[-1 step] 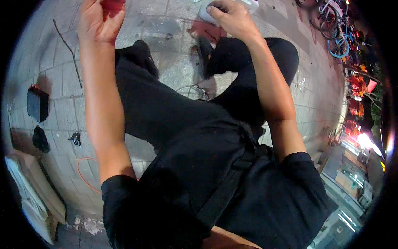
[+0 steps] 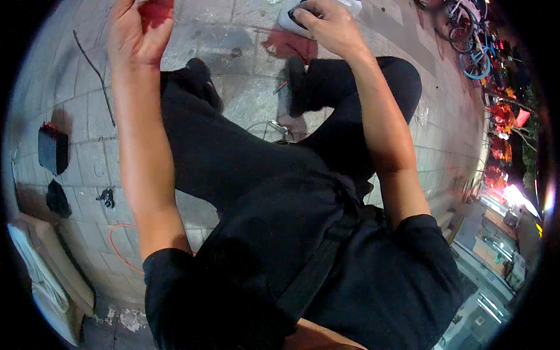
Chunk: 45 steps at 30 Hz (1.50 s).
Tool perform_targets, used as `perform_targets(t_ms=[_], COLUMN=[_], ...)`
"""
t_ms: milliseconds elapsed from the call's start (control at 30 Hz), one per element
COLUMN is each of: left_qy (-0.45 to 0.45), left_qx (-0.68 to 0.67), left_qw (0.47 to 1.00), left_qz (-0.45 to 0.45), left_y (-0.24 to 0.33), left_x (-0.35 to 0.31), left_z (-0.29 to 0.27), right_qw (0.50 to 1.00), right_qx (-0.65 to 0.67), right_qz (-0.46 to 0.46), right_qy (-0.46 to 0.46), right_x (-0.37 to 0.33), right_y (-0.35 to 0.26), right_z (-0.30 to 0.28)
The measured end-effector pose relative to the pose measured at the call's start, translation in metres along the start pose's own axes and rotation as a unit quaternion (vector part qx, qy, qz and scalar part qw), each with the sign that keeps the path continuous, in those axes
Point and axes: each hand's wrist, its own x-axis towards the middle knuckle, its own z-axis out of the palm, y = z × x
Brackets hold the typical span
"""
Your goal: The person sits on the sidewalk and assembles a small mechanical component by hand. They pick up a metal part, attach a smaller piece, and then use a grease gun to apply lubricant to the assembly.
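At the top edge my left hand (image 2: 143, 32) is raised, palm partly showing in reddish light; its fingers run out of the picture. Off to the right, my right hand (image 2: 331, 26) is closed, with thumb and fingers bent round something dark (image 2: 299, 16) that is mostly hidden. Under and behind that hand is a smooth white object (image 2: 287, 24), perhaps plastic, cut off by the upper edge. A reddish patch (image 2: 286, 44) lies on the paving just below it.
My bent legs in black trousers (image 2: 233, 140) take up the middle, above grey paving (image 2: 245, 76). At left are a stick (image 2: 93, 67), a black box (image 2: 53, 149), a dark bundle (image 2: 58, 198), an orange cord (image 2: 116, 248) and folded cardboard (image 2: 64, 262). Bicycles (image 2: 473, 61) stand at upper right.
My right foot has shifted slightly right and down in the picture, and a small orange-tipped thing beside it now shows. Both hands stay nearly where they were.
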Motion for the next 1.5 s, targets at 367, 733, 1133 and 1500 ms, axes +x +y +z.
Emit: perform_targets(t_ms=[367,733,1133,1500], left_qy=[-0.015,0.163,0.128,0.110], left_qx=[-0.001,0.065,0.196,0.253], left_qw=[1.000,0.984,0.972,0.961], left_qz=[0.001,-0.040,-0.023,0.001], left_y=[-0.072,-0.224,-0.225,-0.224], left_x=[0.057,0.047,0.022,0.032], left_z=[-0.008,0.079,0.081,0.058], right_qw=[0.978,0.892,0.840,0.803], right_qx=[0.018,-0.157,-0.156,-0.042], right_qz=[0.199,0.131,0.157,0.172], right_qy=[-0.054,-0.404,-0.495,-0.569], right_x=[-0.048,-0.117,-0.133,-0.161], right_y=[0.142,0.198,0.178,0.237], right_z=[0.036,0.107,0.139,0.180])
